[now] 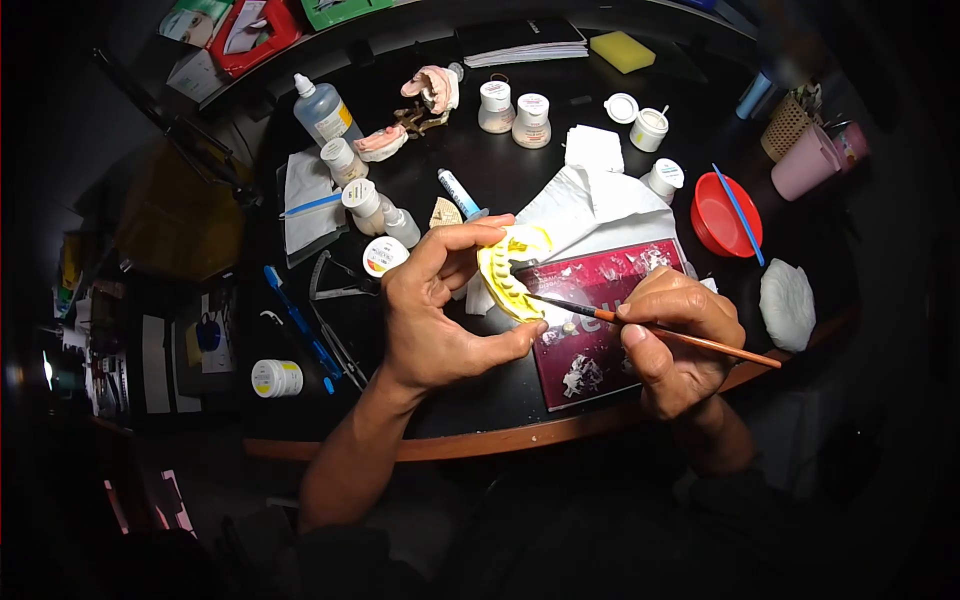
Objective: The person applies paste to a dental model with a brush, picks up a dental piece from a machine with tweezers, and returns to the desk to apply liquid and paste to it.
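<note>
My left hand (430,310) is closed around the ends of a curved yellow dental impression (496,278), thumb at its lower end and fingers at the upper end. A row of tooth-shaped hollows shows along its inner side. In my right hand (690,340) is a thin paintbrush (590,312) with an orange-brown handle, gripped like a pen. Its dark bristle tip is right at the impression's lower inner edge. Below both hands lies a dark red plate (555,365) strewn with white flakes, and white tissue (600,210) spreads behind it.
Small jars (532,120), a dropper bottle (328,110) and pink-gummed dental models (435,90) stand at the back. To the right are a red bowl (722,215) with a blue stick across it and a white pad (787,305). Metal tweezers (340,348) and a blue toothbrush (300,325) lie left.
</note>
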